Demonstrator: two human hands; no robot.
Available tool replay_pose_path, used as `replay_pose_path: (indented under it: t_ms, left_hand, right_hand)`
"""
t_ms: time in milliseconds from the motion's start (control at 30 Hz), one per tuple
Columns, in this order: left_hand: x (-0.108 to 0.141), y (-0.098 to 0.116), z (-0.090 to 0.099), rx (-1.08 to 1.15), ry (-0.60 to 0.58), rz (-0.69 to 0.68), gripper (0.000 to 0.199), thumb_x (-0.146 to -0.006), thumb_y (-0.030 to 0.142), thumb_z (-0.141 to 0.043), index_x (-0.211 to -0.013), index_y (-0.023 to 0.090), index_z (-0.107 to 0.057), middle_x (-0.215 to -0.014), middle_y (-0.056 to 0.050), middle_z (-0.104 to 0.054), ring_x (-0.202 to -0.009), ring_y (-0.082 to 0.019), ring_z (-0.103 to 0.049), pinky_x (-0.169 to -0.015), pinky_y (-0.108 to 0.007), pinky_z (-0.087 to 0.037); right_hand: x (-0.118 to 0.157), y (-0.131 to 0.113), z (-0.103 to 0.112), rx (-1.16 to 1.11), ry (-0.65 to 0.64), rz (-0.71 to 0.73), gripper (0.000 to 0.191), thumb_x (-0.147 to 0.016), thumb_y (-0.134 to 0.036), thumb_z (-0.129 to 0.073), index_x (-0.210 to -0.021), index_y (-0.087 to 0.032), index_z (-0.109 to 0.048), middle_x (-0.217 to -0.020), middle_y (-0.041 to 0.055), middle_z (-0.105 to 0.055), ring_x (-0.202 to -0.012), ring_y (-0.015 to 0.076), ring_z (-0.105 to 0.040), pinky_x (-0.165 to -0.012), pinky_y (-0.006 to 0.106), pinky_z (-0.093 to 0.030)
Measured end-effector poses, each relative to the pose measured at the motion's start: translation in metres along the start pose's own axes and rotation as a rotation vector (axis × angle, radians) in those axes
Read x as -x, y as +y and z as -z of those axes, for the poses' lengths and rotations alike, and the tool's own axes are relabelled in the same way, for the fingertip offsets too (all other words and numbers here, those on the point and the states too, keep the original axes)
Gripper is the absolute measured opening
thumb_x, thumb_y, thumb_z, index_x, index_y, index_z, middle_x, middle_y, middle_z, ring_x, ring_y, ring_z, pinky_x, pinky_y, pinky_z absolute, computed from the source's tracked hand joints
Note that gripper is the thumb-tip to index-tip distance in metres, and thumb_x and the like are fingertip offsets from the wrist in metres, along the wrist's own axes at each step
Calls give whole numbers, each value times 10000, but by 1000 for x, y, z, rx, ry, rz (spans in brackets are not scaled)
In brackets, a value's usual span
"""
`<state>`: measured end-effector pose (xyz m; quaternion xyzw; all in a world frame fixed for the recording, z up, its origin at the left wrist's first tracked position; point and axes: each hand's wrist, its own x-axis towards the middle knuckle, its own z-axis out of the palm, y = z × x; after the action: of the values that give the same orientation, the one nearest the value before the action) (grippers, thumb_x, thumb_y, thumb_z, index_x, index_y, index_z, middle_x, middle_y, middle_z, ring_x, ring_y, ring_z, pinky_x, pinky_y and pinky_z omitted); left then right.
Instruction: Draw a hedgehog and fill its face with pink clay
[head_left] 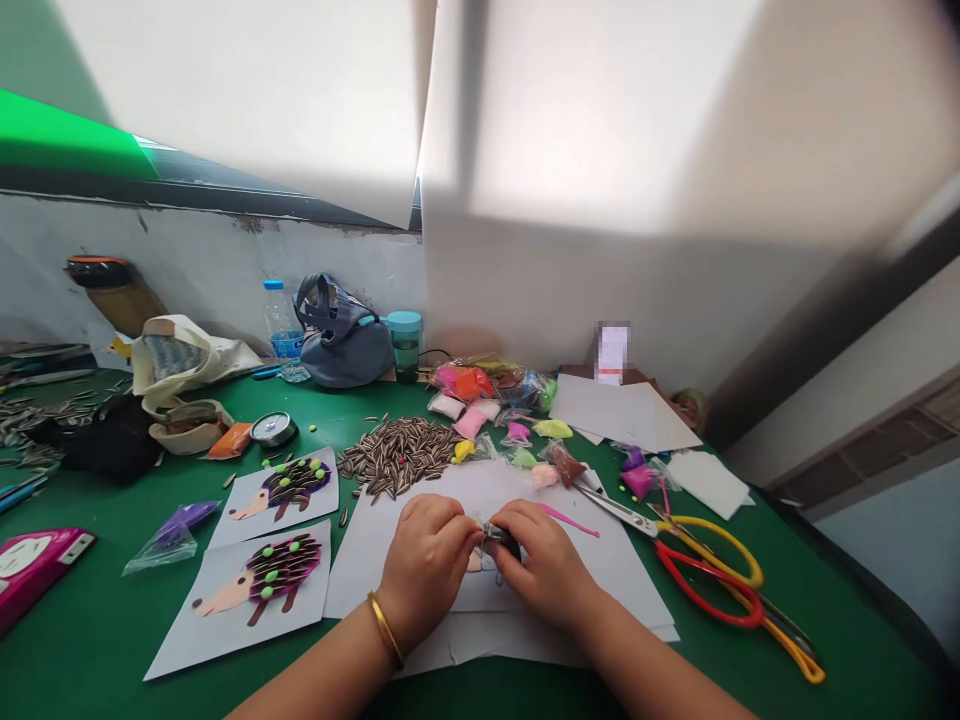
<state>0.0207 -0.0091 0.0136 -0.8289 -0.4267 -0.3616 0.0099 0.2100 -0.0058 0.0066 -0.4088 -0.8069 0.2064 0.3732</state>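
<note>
My left hand [426, 555], with a gold bangle at the wrist, pinches the edge of a small see-through packet of black modelling clay [501, 540]. The fingers of my right hand [546, 562] are closed around the black lump in it. Both hands meet over a stack of white paper [367, 570]. Part of a drawing [480, 562] with a peach-coloured piece shows beneath them; the rest is hidden. To the left lie two hedgehog cards, the farther card [247, 485] and the nearer card [180, 640], with seed spines and green balls.
Striped sunflower seeds [401, 452] form a pile behind the paper. Packets of coloured clay [472, 420] lie beyond. Scissors [637, 515] with red and yellow handles rest at right. A magenta box [41, 570] and purple packet [176, 530] are at left; a bag [345, 345] stands behind.
</note>
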Motion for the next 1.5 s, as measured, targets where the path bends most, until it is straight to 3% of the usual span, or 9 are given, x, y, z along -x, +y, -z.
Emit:
replay_pose_path:
  t_ms: [233, 533, 767, 900, 1033, 1133, 1233, 1367, 1500]
  left_hand:
    - [2, -2, -5, 21, -59, 71, 178, -966, 192, -443, -840, 190, -568, -882, -61, -584, -839, -221, -517, -793, -374, -419]
    - [0, -6, -2, 144, -46, 201, 300, -989, 275, -384, -728, 206, -515, -779, -36, -539, -763, -202, -496, -708, -330, -407]
    - [-2, -14, -1, 565, 30, 408, 283, -912, 402, -552, -720, 196, -582, -758, -17, -583, -741, -181, -550, -706, -309, -447]
    - [-5, -14, -2, 871, 49, 639, 210, -790, 394, -696, -806, 186, -671, -791, -27, -667, -761, -189, -622, -725, -321, -502]
    - [-5, -10, -3, 1059, 24, 800, 278, -719, 391, -762, -882, 174, -706, -788, -40, -724, -776, -206, -683, -762, -344, -544]
    - [-6, -9, -2, 1078, 9, 819, 336, -723, 401, -755, -965, 172, -720, -838, -61, -754, -842, -228, -705, -829, -378, -549]
    - [-7, -8, 0, 1072, -9, 801, 337, -760, 409, -716, -1000, 172, -726, -843, -67, -762, -849, -228, -707, -845, -392, -548]
    - [-6, -8, 1, 1084, -35, 793, 265, -762, 408, -713, -878, 170, -711, -756, -51, -746, -751, -212, -695, -756, -361, -550]
    - [-4, -10, 2, 1024, -74, 766, 263, -745, 428, -727, -706, 176, -659, -623, -12, -686, -629, -175, -631, -658, -304, -505]
  right_hand:
    - [0, -3, 2, 14, -17, -22, 124, -830, -99, -595, -891, -206, -599, -839, 14, -578, -790, 170, -534, -695, 283, -413]
    - [-2, -4, -1, -28, -9, -69, 126, -808, -101, -605, -873, -210, -609, -824, 12, -588, -779, 171, -540, -685, 278, -432]
    - [-8, 0, 0, -44, -1, -111, 97, -841, -142, -603, -908, -211, -613, -851, 17, -602, -790, 173, -553, -703, 285, -452]
    - [-22, 19, 8, 134, 48, -103, 113, -852, -162, -619, -955, -209, -615, -937, 40, -629, -892, 212, -568, -780, 338, -459]
    - [-37, 44, 11, 358, 75, -110, 191, -804, -178, -699, -977, -198, -620, -986, 70, -639, -952, 263, -568, -836, 414, -466]
    - [-42, 56, 6, 410, 49, -72, 199, -804, -145, -671, -992, -205, -647, -1040, 85, -642, -1010, 271, -570, -883, 442, -478]
    - [-38, 64, 2, 400, 54, -24, 367, -797, -74, -593, -1143, -189, -635, -1210, 125, -613, -1175, 289, -529, -1002, 493, -442]
    - [-30, 63, 5, 390, 79, 19, 524, -772, -31, -511, -1263, -194, -594, -1336, 129, -559, -1278, 291, -473, -1066, 529, -402]
    - [-22, 45, 14, 376, 132, 28, 494, -797, -59, -512, -1257, -213, -603, -1306, 119, -578, -1240, 298, -497, -1050, 548, -415]
